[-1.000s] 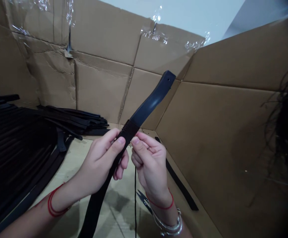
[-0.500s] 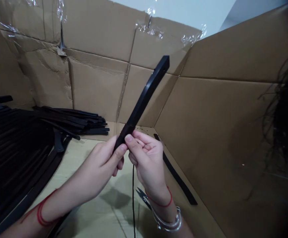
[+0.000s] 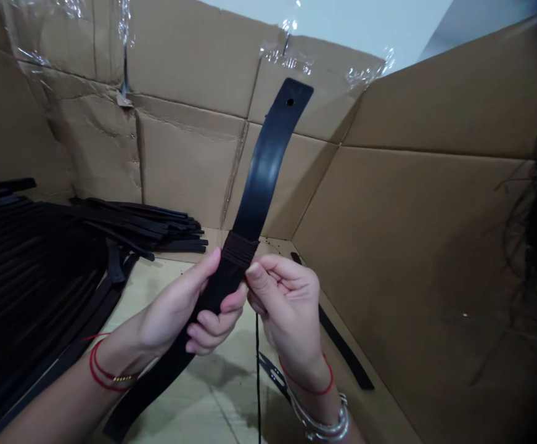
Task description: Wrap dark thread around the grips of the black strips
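Head view: black leather belt strap [image 3: 263,179] upright across the centre, punched tip toward 12 o'clock, long tail curving down toward 7 o'clock. Band of dark thread [image 3: 239,248] wound round the strap just above both hands. Left hand [image 3: 176,308] clamped around the strap below the band, wrapping it from behind; right hand [image 3: 286,302] pinching the strap's edge at the band, the two hands close together but not clasped. Red string [image 3: 111,370] round the left wrist, silver bangles [image 3: 323,419] on the right. Thin black cord [image 3: 258,370] hanging at 6 o'clock, thread snips [image 3: 272,373] just beside it. Stacked black straps [image 3: 28,246] at 9 o'clock, loose black strap [image 3: 342,339] at 4 o'clock, cardboard walls [image 3: 189,61] behind.
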`<control>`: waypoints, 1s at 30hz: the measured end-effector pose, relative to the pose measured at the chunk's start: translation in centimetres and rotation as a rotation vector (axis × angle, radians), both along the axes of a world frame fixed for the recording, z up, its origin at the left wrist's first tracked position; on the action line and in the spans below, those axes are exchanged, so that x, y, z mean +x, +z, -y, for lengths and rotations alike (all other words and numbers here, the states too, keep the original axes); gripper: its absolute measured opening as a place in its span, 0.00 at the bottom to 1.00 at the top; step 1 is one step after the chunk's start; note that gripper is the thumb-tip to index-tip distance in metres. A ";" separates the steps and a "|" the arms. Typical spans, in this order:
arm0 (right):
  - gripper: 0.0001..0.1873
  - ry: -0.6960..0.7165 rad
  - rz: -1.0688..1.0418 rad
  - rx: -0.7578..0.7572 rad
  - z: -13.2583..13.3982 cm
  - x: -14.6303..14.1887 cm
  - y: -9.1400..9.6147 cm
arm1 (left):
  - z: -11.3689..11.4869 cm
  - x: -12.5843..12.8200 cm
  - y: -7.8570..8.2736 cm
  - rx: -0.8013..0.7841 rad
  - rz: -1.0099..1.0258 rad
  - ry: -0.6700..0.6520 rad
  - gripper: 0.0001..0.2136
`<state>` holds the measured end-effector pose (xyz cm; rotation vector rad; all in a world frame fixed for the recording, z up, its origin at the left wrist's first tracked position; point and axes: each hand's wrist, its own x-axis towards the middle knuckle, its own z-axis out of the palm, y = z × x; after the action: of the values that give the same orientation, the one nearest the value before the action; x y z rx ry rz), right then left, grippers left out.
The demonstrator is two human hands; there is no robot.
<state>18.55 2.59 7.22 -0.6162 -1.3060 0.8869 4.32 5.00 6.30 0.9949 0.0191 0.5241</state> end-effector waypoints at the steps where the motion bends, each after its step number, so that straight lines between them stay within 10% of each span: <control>1: 0.08 -0.013 -0.035 0.031 0.0 -0.2 -0.2 | 0.0 0.2 -0.1 0.007 -0.002 0.006 0.27; 15: 0.04 -0.062 -0.138 0.034 1.2 -0.3 -0.5 | 0.9 1.0 -0.8 0.032 -0.037 -0.053 0.31; 23: 0.15 0.302 0.001 -0.190 -0.2 0.8 0.6 | -0.8 0.2 -1.3 -0.045 -0.111 -0.290 0.36; 30: 0.11 0.211 -0.068 -0.168 -1.3 1.0 0.4 | -1.6 -0.2 -1.2 -0.038 -0.039 -0.069 0.28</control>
<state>19.59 3.86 7.61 -0.5798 -1.2590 1.1903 4.10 6.58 5.14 0.9649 0.0290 0.4400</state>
